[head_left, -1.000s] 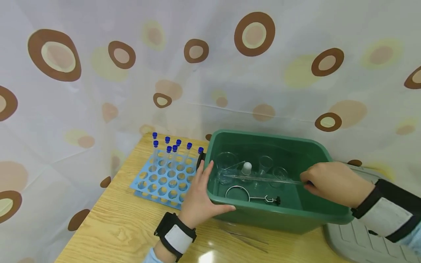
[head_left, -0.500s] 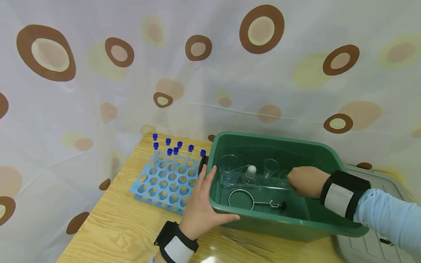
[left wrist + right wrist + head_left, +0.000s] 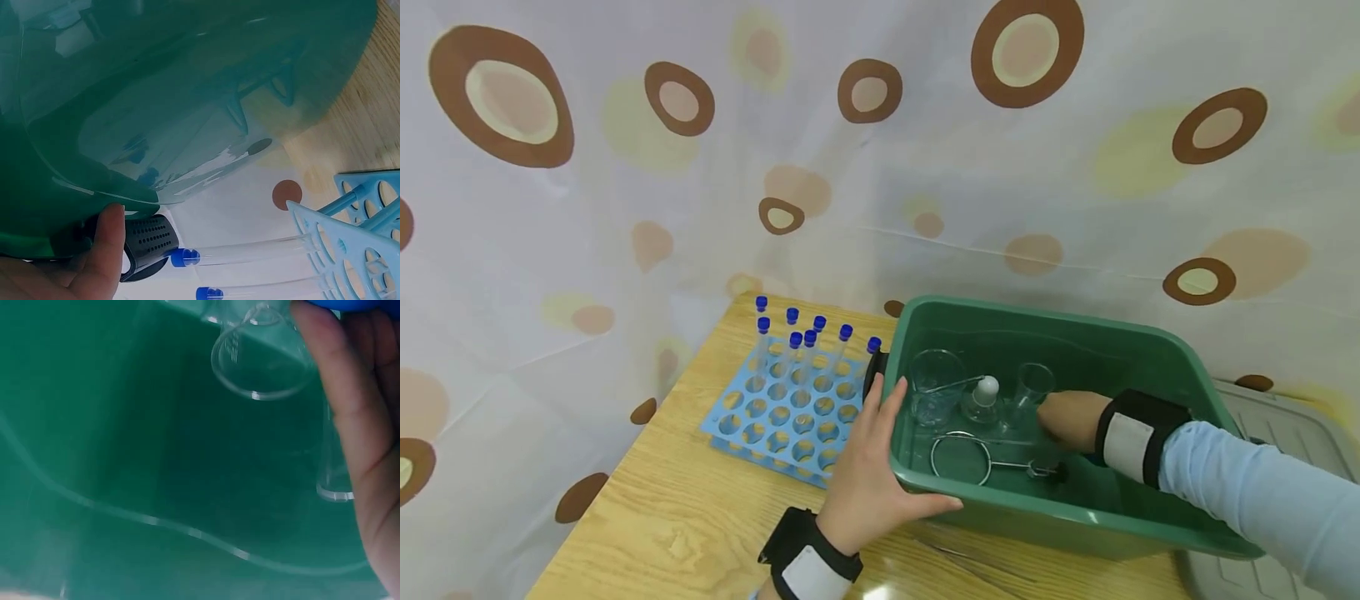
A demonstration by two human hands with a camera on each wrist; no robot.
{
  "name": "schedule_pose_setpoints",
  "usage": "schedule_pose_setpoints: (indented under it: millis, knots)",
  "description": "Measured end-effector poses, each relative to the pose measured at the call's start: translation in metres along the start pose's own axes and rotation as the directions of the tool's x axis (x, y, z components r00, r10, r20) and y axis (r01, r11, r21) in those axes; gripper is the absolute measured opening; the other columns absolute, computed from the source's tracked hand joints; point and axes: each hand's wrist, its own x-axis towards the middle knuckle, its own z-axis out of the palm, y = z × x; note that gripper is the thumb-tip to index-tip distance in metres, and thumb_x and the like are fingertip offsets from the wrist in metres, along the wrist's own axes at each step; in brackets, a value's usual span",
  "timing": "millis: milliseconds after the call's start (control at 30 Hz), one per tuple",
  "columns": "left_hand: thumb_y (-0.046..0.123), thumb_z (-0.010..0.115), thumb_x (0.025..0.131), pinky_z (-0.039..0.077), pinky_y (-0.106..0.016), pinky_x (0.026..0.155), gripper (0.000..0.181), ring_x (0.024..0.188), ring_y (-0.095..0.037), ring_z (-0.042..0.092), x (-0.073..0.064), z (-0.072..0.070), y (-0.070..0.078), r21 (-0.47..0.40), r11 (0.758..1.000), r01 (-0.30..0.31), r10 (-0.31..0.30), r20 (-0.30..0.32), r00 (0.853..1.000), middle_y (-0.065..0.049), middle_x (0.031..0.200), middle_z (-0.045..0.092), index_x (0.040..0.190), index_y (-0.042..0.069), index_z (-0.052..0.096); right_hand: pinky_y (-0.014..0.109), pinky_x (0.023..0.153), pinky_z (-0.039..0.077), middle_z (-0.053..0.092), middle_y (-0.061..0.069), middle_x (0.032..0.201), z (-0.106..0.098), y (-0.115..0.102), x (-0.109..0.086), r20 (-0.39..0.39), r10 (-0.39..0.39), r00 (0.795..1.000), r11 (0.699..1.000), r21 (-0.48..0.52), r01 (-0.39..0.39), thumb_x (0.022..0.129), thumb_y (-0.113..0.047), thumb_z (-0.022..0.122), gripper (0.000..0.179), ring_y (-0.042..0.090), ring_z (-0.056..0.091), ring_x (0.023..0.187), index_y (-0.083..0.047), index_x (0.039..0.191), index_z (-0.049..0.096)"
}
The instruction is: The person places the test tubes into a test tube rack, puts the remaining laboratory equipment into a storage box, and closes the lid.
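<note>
In the head view, my right hand [image 3: 1071,421] reaches down into the green bin [image 3: 1000,489]. It grips the blue part [image 3: 350,304] of a long clear glass tube [image 3: 1000,441], which lies low across the bin's inside; the hand hides its right end. My left hand [image 3: 872,475] rests against the bin's front left corner, fingers straight beside the black handle [image 3: 150,242] and thumb along the front wall. Inside the bin are a beaker [image 3: 936,408] with a thin rod, a flask with a white stopper [image 3: 987,387], a flared clear glass [image 3: 1034,380] and a metal ring clamp [image 3: 962,479].
Left of the bin stands a light blue rack [image 3: 752,454] with several blue-capped test tubes [image 3: 763,343]. Thin metal tweezers [image 3: 977,562] lie on the wooden table [image 3: 647,525] before the bin. A grey lid [image 3: 1232,575] sits to the right, and a patterned curtain hangs behind.
My right hand has moved left and down into the bin, lowering the glass tube. My left hand stays at the bin's corner. The head view has shifted slightly.
</note>
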Motion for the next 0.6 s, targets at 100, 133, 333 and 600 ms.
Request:
schedule_pose_setpoints:
  millis: [100, 133, 333, 600]
  knots:
    - [0.047, 0.087, 0.055, 0.044, -0.058, 0.092, 0.119, 0.138, -0.041, 0.029, 0.000, -0.001, 0.000, 0.013, 1.000, 0.005, -0.005, 0.001, 1.000, -0.012, 0.158, 0.010, 0.150, 0.033, 0.016, 0.021, 0.044, 0.036, 0.052, -0.006, 0.054, 0.008, 0.002, 0.007, 0.000, -0.019, 1.000, 1.000, 0.010, 0.019, 0.075, 0.000, 0.067, 0.026, 0.004, 0.041, 0.047, -0.014, 0.056, 0.056]
    - [0.047, 0.087, 0.055, 0.044, -0.058, 0.092, 0.119, 0.138, -0.040, 0.028, 0.000, -0.001, 0.000, 0.016, 1.000, 0.006, -0.006, 0.002, 1.000, -0.011, 0.158, 0.010, 0.150, 0.033, 0.016, 0.021, 0.044, 0.037, 0.053, -0.006, 0.054, 0.010, 0.003, 0.009, 0.000, -0.023, 1.000, 1.000, 0.018, 0.023, 0.075, 0.000, 0.067, 0.025, 0.004, 0.042, 0.047, -0.014, 0.056, 0.057]
    - [0.047, 0.087, 0.055, 0.043, -0.058, 0.093, 0.120, 0.139, -0.038, 0.026, 0.000, -0.002, 0.000, 0.019, 1.000, 0.018, -0.018, 0.007, 1.000, -0.009, 0.158, 0.009, 0.150, 0.034, 0.015, 0.020, 0.044, 0.037, 0.052, -0.007, 0.055, 0.022, 0.007, 0.017, -0.003, -0.029, 1.000, 0.998, 0.061, 0.029, 0.074, -0.001, 0.066, 0.024, 0.004, 0.041, 0.047, -0.014, 0.057, 0.056]
    - [0.046, 0.088, 0.053, 0.042, -0.060, 0.094, 0.121, 0.139, -0.040, 0.027, 0.000, -0.002, 0.000, 0.020, 1.000, 0.015, -0.015, 0.004, 1.000, -0.011, 0.158, 0.010, 0.150, 0.029, 0.018, 0.021, 0.042, 0.036, 0.050, -0.006, 0.052, 0.034, 0.013, 0.022, -0.015, -0.033, 0.999, 0.999, 0.041, 0.033, 0.074, -0.002, 0.065, 0.025, 0.004, 0.040, 0.045, -0.013, 0.055, 0.054]
